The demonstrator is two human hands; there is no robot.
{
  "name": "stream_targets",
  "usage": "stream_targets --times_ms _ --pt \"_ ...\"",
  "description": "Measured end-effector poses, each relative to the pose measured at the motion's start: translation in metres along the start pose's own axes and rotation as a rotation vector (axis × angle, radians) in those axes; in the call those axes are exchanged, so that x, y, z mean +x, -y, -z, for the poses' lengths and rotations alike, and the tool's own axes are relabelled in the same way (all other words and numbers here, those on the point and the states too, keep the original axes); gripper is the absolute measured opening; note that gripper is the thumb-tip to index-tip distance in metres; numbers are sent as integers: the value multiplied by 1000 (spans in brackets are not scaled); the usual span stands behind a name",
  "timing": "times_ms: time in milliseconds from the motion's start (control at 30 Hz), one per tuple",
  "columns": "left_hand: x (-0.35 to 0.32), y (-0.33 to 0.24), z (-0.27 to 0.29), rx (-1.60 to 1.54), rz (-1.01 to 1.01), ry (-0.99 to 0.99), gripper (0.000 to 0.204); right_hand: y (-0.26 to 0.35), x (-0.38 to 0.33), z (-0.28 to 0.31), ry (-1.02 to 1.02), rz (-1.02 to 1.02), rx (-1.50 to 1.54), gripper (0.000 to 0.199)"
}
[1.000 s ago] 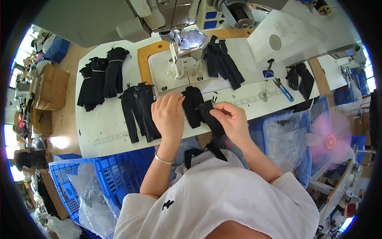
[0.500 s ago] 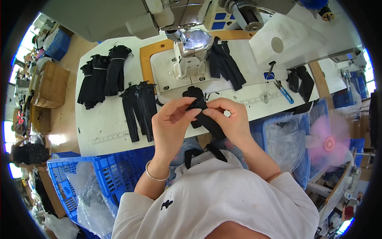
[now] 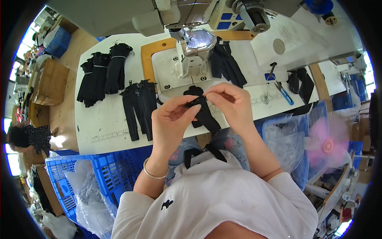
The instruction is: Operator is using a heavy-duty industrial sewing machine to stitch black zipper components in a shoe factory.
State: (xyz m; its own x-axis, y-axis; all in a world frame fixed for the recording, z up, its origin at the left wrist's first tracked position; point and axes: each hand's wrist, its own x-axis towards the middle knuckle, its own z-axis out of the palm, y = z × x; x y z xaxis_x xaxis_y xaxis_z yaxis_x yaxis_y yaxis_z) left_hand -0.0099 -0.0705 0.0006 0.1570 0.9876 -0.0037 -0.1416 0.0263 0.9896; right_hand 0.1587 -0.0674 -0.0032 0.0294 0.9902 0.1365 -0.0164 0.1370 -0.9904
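Observation:
Just before the sewing machine, my left hand (image 3: 174, 119) is closed in a pinch on a black zipper (image 3: 207, 118), whose tape hangs down toward my lap. My right hand (image 3: 232, 104) pinches at its upper end, thumb against forefinger; the exact bit between those fingertips is too small to make out. Another black piece (image 3: 192, 91) shows just behind my fingers on the table. Several loose black zippers (image 3: 140, 107) lie to the left of my left hand, their pulls at the far end. Beyond them are tied bundles of black zippers (image 3: 117, 71).
The sewing machine (image 3: 195, 44) rises ahead, with more black zippers (image 3: 227, 63) right of its needle area. Blue-handled snips (image 3: 285, 95) lie at right. Blue crates (image 3: 104, 175) flank me, with a spinning pink fan (image 3: 328, 145) at right. A person (image 3: 34, 137) is at far left.
My right hand has lifted slightly from the zipper's middle to its upper end, and the hanging tape has swung left. The person at far left has shifted toward the table.

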Motion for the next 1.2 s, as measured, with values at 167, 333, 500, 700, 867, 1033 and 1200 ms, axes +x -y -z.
stream_targets --times_ms 167,333,500,700,867,1033,1200 --pt "-2 -12 9 -11 6 -54 21 21 1 35 -26 97 -71 8" --pt "7 -15 13 -34 -82 -72 21 21 -19 57 681 201 -603 15" --pt "10 -14 10 -75 -47 -10 20 22 -16 9 91 118 -308 21" --pt "22 -15 5 -90 -104 -71 19 10 -6 -12 55 -94 -166 16" --pt "47 -19 6 -33 -129 -86 19 14 11 -19 -17 -63 -34 13" --pt "77 -26 6 -176 -121 -49 20 22 38 -21 -73 9 -101 15" --pt "95 -34 9 -294 -59 19 21 24 54 -25 -114 70 -127 17"
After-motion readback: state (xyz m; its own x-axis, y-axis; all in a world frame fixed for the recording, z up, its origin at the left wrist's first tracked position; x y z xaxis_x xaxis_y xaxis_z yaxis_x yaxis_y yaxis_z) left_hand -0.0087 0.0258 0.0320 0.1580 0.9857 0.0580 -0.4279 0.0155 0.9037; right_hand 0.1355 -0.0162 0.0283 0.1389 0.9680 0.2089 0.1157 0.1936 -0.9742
